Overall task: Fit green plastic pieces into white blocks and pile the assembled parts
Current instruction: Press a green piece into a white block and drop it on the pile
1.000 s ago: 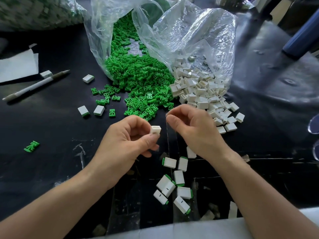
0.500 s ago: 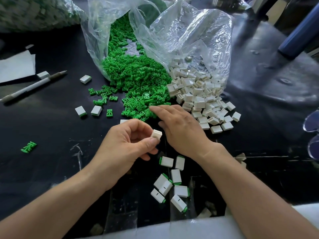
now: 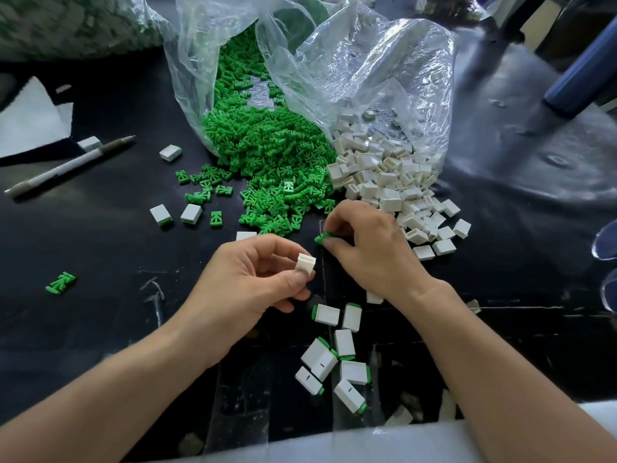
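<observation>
Left forearm enters from lower left; left hand (image 3: 247, 282) is held up over the desk (image 3: 100, 262), palm turned inward; fingers (image 3: 293, 280) curled, thumb and forefinger pinching one white block (image 3: 305, 264) by its sides, slotted end facing up towards the camera; other fingers folded under, holding nothing.

Right forearm enters from lower right; right hand (image 3: 370, 248) is knuckles-up, low at the near edge of the green heap (image 3: 277, 162); fingers (image 3: 330, 242) bunched and curled, tips pinching one green piece (image 3: 322, 237) that pokes out to the left; cannot tell if the hand touches the desk.

Green piece and white block are near each other but apart, not mated; the green piece sits above and right of the block.

The green heap spills from a clear bag (image 3: 200, 45); a heap of white blocks (image 3: 384, 178) spills from a second clear bag (image 3: 367, 61) just to its right, the two heaps touching.

Assembled parts (image 3: 334, 355) lie loose on the desk below and between the wrists, green tabs showing at their ends; two more (image 3: 175, 214) lie left of the green heap.

A pen (image 3: 66, 167) and white paper (image 3: 30, 118) lie at far left; one stray green piece (image 3: 60, 283) lies well apart on the left.
</observation>
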A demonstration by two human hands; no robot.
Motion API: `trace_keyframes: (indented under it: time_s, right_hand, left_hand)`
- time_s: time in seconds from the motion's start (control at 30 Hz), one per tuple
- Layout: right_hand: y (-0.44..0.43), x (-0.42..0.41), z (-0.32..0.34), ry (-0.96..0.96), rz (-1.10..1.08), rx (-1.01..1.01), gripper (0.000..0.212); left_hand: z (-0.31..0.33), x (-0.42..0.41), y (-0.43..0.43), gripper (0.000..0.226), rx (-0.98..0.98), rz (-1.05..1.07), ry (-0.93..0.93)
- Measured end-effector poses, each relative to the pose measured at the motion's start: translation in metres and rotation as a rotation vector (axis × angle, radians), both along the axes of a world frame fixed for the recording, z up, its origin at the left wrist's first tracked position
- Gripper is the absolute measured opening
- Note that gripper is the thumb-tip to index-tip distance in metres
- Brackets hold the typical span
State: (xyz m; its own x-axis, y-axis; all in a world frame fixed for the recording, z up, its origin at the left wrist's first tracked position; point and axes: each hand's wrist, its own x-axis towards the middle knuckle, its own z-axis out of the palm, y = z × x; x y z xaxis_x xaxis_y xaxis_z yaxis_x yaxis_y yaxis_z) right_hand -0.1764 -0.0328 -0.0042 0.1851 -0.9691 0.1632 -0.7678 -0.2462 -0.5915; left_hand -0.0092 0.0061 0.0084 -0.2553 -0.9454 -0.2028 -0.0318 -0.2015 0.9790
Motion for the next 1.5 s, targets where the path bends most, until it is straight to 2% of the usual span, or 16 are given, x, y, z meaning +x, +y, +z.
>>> trace_keyframes:
  time_s: [0.1, 0.23, 0.57, 0.7, 1.1, 1.3, 1.5]
  right_hand:
    - [0.004, -0.004, 0.004, -0.151, -0.052, 0.031, 0.021]
    - [0.013, -0.007, 0.014, -0.436, 0.004, 0.167, 0.027]
    - [0.024, -0.005, 0.025, -0.669, 0.089, 0.273, 0.017]
    - [0.026, -0.002, 0.025, -0.67, 0.128, 0.297, 0.019]
    - [0.027, -0.002, 0.022, -0.555, 0.127, 0.281, 0.023]
    - [0.028, -0.003, 0.025, -0.626, 0.148, 0.374, 0.031]
    - [0.029, -0.003, 0.025, -0.619, 0.122, 0.411, 0.019]
  left_hand:
    - [-0.001, 0.0, -0.001, 0.023, -0.006, 0.011, -0.018]
    - [-0.001, -0.001, -0.002, 0.019, 0.001, 0.04, -0.013]
    - [0.001, -0.001, 0.0, 0.019, -0.023, 0.033, -0.022]
    - [0.001, 0.0, -0.001, 0.025, -0.021, 0.029, -0.024]
    - [0.002, 0.001, -0.001, 0.019, -0.023, 0.016, -0.033]
    - [0.002, 0.0, -0.001, 0.017, -0.017, 0.038, -0.023]
    - [0.002, 0.002, -0.001, 0.013, -0.023, 0.036, -0.028]
